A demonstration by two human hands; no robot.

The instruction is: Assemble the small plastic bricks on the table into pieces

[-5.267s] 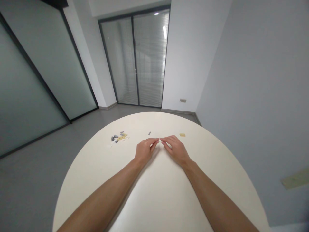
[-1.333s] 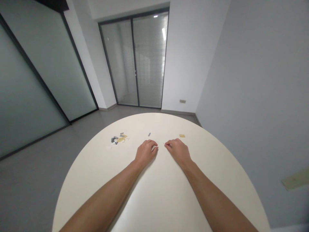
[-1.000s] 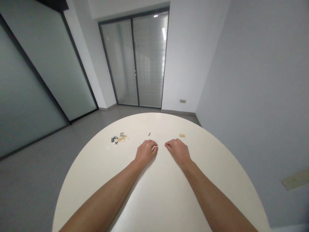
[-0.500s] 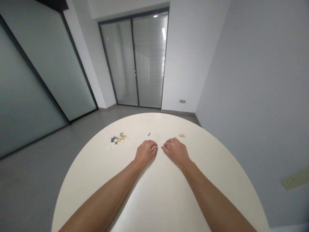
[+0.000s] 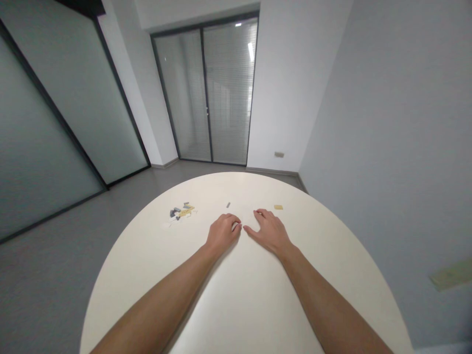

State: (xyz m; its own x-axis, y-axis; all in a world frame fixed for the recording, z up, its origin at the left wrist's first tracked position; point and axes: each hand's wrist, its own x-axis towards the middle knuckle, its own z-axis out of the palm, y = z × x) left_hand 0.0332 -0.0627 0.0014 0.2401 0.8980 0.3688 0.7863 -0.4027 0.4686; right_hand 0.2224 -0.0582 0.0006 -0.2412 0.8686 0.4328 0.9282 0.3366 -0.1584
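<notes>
On the white round table point(image 5: 236, 305), my left hand point(image 5: 223, 231) rests with thumb and fingertips pressed together; whatever is between them is too small to make out. My right hand point(image 5: 269, 230) lies just to its right, thumb and fingers spread apart, with nothing visible in it. The right thumb tip is close to the left fingertips. Beyond my left hand lies a small grey piece point(image 5: 228, 205). A flat yellow piece point(image 5: 278, 207) lies past my right hand. To the left is a loose pile of small yellow, grey, dark and white pieces point(image 5: 185, 212).
The table's curved far edge is beyond the pieces. Behind it stand a glass door with blinds point(image 5: 228, 98) and a white wall with a socket point(image 5: 279, 155). Frosted glass panels point(image 5: 81, 93) are at the left, a plain wall point(image 5: 398, 147) at the right.
My right hand has opened, its thumb and fingers moving apart, the thumb slightly toward the left hand. My left hand has hardly moved.
</notes>
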